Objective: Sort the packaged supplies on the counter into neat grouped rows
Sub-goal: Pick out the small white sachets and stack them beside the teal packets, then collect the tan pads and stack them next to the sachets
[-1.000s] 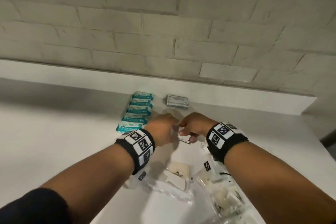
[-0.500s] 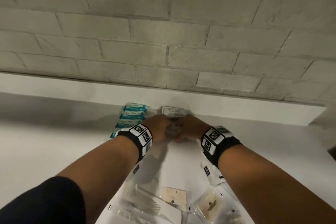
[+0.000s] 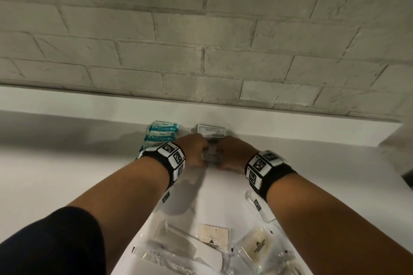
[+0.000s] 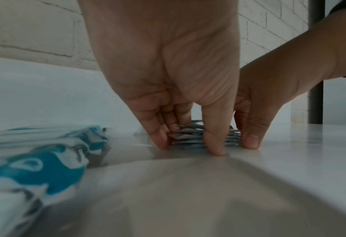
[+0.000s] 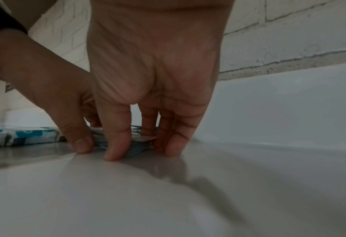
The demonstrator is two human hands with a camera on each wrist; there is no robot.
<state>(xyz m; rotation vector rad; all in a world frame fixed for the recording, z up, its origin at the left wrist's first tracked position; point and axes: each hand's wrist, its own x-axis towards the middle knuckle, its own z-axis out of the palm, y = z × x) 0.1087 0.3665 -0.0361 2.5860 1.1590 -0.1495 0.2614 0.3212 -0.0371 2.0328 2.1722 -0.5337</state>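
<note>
A small stack of grey sachets point(image 3: 213, 154) sits on the white counter point(image 3: 67, 163) near the back ledge. My left hand point(image 3: 199, 154) grips its left side and my right hand point(image 3: 225, 156) its right side. In the left wrist view my left hand point(image 4: 188, 144) has thumb and fingers curled round the stack point(image 4: 196, 136), fingertips on the counter. The right wrist view shows my right hand point(image 5: 139, 149) pinching the stack point(image 5: 141, 141) the same way. A grey sachet pack labelled shampoo with conditioner point(image 3: 212, 130) lies just behind. A row of teal packets point(image 3: 162, 133) lies to the left.
Loose clear-wrapped items lie at the front: a comb point(image 3: 181, 241), two soap packets point(image 3: 215, 236) point(image 3: 257, 248) and a long thin packet point(image 3: 257, 204). A white raised ledge point(image 3: 290, 127) and a brick wall point(image 3: 201, 51) close the back.
Both hands have carried the sachets away from me to the back of the counter and lowered them onto it, just in front of the labelled pack.
</note>
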